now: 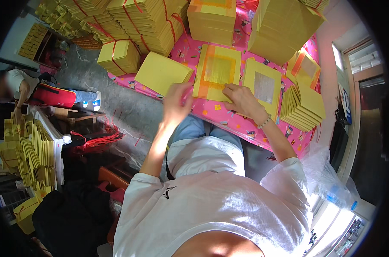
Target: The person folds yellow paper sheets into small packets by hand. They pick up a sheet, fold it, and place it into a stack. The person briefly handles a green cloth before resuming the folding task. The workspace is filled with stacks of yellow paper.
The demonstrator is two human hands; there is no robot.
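In front of me, a yellow paper sheet (201,85) with an orange-bordered shiny panel lies on a pink patterned tablecloth (206,108). My right hand (243,100), with a bead bracelet at the wrist, is closed at the sheet's lower right corner, fingers bent over its edge. Smeared by motion, my left hand (176,103) hovers between that sheet and a stack of plain yellow paper (162,73) to its left; its finger state is unclear. Right of the sheet is yellow paper with a silver rectangle (265,88). A fanned yellow stack (303,107) lies farther right.
Tall yellow paper stacks (211,23), some tied with red string, crowd the table's far side. Red strings (101,139) hang over furniture at left. Another person (25,85) is beside more yellow bundles (36,150). A plastic bag with a bottle (338,195) is at right.
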